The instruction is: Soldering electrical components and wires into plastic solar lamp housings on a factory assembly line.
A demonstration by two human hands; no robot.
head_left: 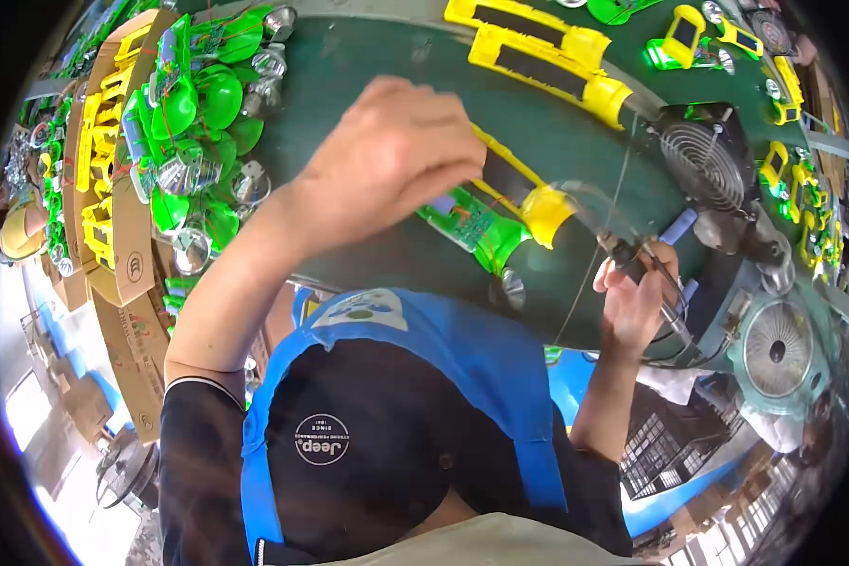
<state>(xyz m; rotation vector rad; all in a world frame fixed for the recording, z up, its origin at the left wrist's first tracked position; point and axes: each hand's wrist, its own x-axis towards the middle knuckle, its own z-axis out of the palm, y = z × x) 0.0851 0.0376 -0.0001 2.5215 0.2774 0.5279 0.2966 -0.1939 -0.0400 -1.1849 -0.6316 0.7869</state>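
My left hand (410, 146) is raised over the bench, its fingers curled together; what they pinch, if anything, is hidden. Just past its fingertips lies a yellow plastic frame (546, 213) with a dark panel, partly covered by the hand. Close beside that frame rests an open green plastic housing (500, 241) with a green circuit board (470, 221) and a silver lamp reflector (512, 289). My right hand (640, 294) is closed around a soldering iron (623, 253), which slants up and left toward the yellow frame.
Green lamp housings (219, 99) with reflectors are piled at left, beside a cardboard box (127, 241) of yellow frames. More yellow frames (538, 71) lie at the far side. A black fan (703, 156) stands at right, with a round teal fan (775, 351) nearer me.
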